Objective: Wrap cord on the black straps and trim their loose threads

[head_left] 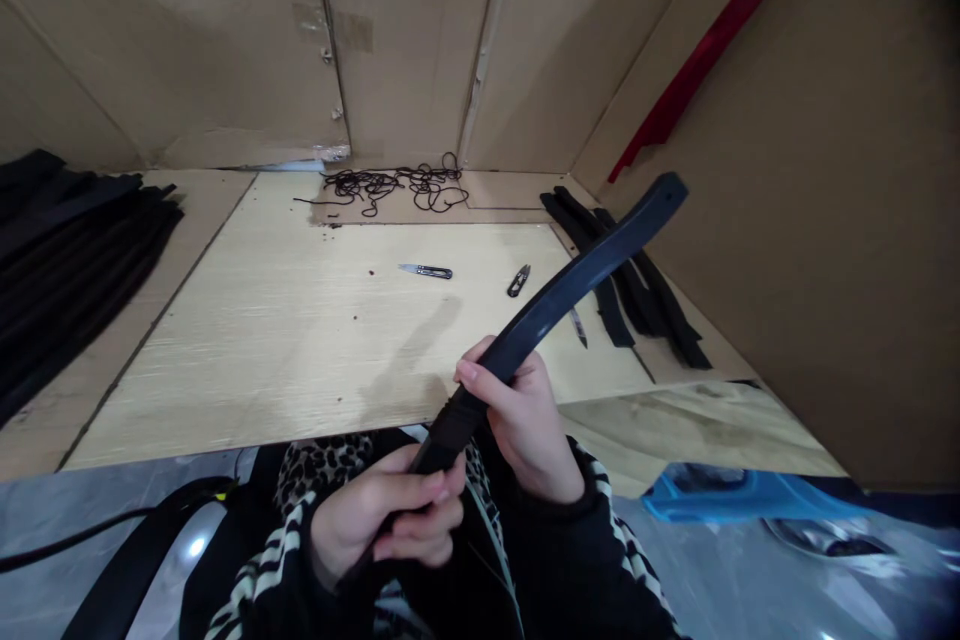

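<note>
Holding — one black strip [574, 290], two hands [529, 420]

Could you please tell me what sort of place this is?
Probably a workshop, judging by the pale wood-toned tabletop, small silver-bladed snips and pile of long black strips.

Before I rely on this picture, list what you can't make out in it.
Held black strip: lower end hidden by the left hand, head view.
Pointed tool: upper end hidden behind the held strip, head view.
Dark pile: cut off by the head view's left edge.
Dark cords: too thin and tangled to count, head view.
</note>
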The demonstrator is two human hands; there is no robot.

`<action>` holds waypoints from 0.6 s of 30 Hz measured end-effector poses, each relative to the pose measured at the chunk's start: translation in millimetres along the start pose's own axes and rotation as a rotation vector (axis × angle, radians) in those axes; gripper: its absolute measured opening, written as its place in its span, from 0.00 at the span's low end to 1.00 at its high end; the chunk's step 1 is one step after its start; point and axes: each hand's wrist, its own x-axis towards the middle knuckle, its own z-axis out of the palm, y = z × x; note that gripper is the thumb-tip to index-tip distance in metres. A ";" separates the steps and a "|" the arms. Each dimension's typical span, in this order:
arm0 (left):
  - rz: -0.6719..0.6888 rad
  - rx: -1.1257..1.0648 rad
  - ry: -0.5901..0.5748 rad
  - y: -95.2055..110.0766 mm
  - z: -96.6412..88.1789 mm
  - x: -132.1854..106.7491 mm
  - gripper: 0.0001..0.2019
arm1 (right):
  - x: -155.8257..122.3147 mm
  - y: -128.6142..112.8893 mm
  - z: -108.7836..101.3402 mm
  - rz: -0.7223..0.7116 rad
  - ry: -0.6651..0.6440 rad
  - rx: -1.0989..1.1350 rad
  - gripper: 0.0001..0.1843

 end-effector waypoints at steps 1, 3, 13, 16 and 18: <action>0.041 0.137 0.139 1.9 3.8 1.1 0.19 | 0.5 1.1 0.3 -0.022 0.052 -0.008 0.09; 0.149 0.581 0.548 5.9 12.2 4.4 0.13 | 1.9 4.0 0.2 -0.083 0.157 -0.044 0.08; -0.123 0.290 0.027 4.5 -8.9 5.1 0.21 | -1.5 -4.8 -7.5 -0.115 -0.035 -0.224 0.09; -0.165 0.237 -0.051 0.6 -8.6 6.8 0.24 | -0.3 -6.9 -6.3 -0.085 -0.049 -0.180 0.11; -0.031 0.401 0.229 -1.0 -0.8 10.0 0.19 | 1.5 -3.9 -5.0 -0.081 0.064 -0.177 0.12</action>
